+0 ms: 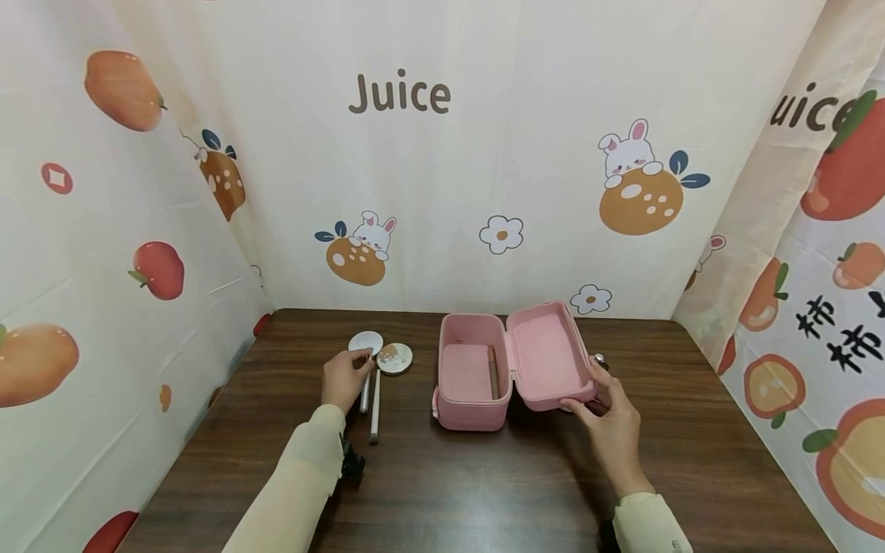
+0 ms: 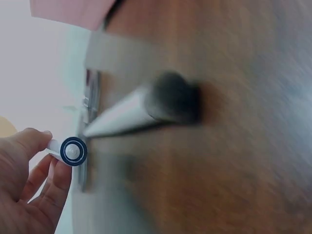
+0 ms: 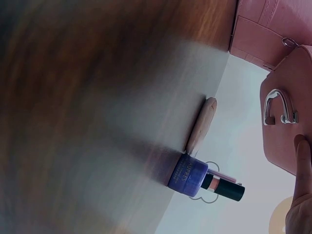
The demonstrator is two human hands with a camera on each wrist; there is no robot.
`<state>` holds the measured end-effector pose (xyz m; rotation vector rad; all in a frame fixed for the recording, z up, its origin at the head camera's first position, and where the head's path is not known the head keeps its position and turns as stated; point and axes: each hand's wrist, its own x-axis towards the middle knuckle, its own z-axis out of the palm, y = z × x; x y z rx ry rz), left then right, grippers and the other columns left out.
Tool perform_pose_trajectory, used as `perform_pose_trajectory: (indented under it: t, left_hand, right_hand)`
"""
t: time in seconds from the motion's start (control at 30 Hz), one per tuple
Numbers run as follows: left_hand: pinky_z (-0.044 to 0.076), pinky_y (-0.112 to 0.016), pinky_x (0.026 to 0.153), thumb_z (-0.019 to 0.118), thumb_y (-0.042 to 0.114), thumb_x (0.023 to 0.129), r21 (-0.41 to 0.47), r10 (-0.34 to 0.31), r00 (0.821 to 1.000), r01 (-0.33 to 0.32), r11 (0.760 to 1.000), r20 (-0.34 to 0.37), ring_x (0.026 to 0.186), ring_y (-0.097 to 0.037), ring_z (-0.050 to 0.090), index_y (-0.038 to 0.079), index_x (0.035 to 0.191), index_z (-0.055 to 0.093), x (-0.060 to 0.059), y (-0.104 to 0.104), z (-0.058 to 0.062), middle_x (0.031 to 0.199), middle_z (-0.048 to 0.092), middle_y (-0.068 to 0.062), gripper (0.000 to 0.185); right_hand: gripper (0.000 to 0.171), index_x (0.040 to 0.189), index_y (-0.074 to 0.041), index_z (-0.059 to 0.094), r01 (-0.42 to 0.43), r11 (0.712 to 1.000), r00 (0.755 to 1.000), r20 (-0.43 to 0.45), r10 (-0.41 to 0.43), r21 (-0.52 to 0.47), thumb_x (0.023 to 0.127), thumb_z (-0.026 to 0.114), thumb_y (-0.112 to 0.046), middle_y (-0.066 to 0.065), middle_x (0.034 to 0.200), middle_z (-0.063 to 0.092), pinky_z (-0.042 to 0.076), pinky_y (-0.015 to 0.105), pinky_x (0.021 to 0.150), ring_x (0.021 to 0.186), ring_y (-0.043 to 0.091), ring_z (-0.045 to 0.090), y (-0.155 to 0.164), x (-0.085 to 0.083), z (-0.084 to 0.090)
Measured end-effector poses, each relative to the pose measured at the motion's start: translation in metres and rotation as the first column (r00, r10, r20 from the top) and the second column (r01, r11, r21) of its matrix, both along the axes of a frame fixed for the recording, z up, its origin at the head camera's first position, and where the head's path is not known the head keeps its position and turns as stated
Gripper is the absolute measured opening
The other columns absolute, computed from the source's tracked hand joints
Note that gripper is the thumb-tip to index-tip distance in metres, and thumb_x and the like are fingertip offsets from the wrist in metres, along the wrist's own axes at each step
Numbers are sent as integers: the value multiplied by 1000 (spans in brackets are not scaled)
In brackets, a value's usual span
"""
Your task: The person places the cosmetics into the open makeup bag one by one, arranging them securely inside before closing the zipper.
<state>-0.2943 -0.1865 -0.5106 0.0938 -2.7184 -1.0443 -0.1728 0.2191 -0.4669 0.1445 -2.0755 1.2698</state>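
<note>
Left hand [image 1: 343, 378], left of centre in the head view, has a white tube [image 2: 73, 151] pinched, thumb against fingers; brush [image 1: 376, 407] lies just beside that hand. Right hand [image 1: 617, 421], lower right, grips the raised lid [image 1: 551, 353] of the pink box [image 1: 472, 418], mid-frame.

Pink box [image 1: 472, 415] stood open from above; left part of interior gave free entry, slim brown stick [image 1: 493, 372] occupied right side. Lid [image 1: 549, 346], held outward by right hand [image 1: 611, 422], blocked approach from right; blue jar [image 3: 187, 175] stood on lid's outer side. Worktop [image 1: 435, 491] offered passage before box and between box and brush [image 1: 376, 407]. Left hand [image 1: 343, 380] and round compact [image 1: 395, 359] obstructed left rear.
</note>
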Motion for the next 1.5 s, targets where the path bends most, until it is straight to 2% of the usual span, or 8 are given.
perform_pose_trajectory:
  t: [0.2,0.43,0.57,0.73,1.03,1.27,1.4,1.5]
  left_hand:
    - [54,-42,76,71,15,91,28,-23,996,26,999,-90,94,-27,67,10,120,72,-7,15,17,112,72,-11,29]
    - [54,-26,53,70,18,93,147,-81,993,94,985,-88,72,-21,63,16,124,70,-14,43,46,114,69,-9,32]
    - [55,-24,54,69,18,94,190,-132,986,149,970,-101,73,-19,65,16,124,70,-20,62,64,116,69,-7,31]
    - [55,-24,53,70,17,93,225,-173,978,196,954,-120,62,-22,65,16,121,72,-25,89,76,109,70,-4,29]
    - [57,-25,57,71,10,91,299,-237,963,266,917,-129,79,-16,68,13,120,72,-23,138,82,109,72,-7,29]
    - [60,-32,59,69,9,92,398,-318,946,317,861,-66,66,-11,65,8,122,70,-22,172,77,105,72,-11,30]
    - [58,-27,58,67,9,93,386,-333,942,320,866,-33,67,-10,66,7,124,69,-21,185,72,104,71,-11,31]
    - [55,-21,55,68,11,94,338,-324,946,306,890,-1,66,-7,64,9,124,70,-20,192,65,102,71,-7,31]
  right_hand:
    - [68,127,3,59,15,1000,1000,20,-15,1,64,83,14,18,140,56,50,7,77,103,-5,62,11,-10,-18]
    - [70,131,-6,59,0,1000,999,45,0,8,67,85,6,9,144,54,50,6,78,102,-10,60,19,-16,-31]
    - [71,132,-7,58,-4,1000,999,51,3,21,68,85,4,8,145,53,49,6,79,103,-10,60,19,-15,-31]
    - [73,133,-9,59,16,999,999,50,-18,31,66,85,4,9,144,54,48,5,79,104,-9,59,19,-14,-31]
    - [69,128,3,59,26,999,999,24,-26,26,64,83,14,21,138,56,49,6,77,103,-10,59,5,-3,-10]
    - [67,124,8,58,6,1000,1000,-19,-6,19,62,82,17,29,134,55,48,4,77,103,-10,60,1,3,1]
    - [67,126,6,59,10,1000,1000,-1,-10,13,63,82,16,26,136,56,49,5,78,103,-6,61,1,3,2]
    - [67,127,4,60,16,1000,1000,21,-16,3,65,82,14,21,137,57,49,6,78,103,-6,61,0,3,2]
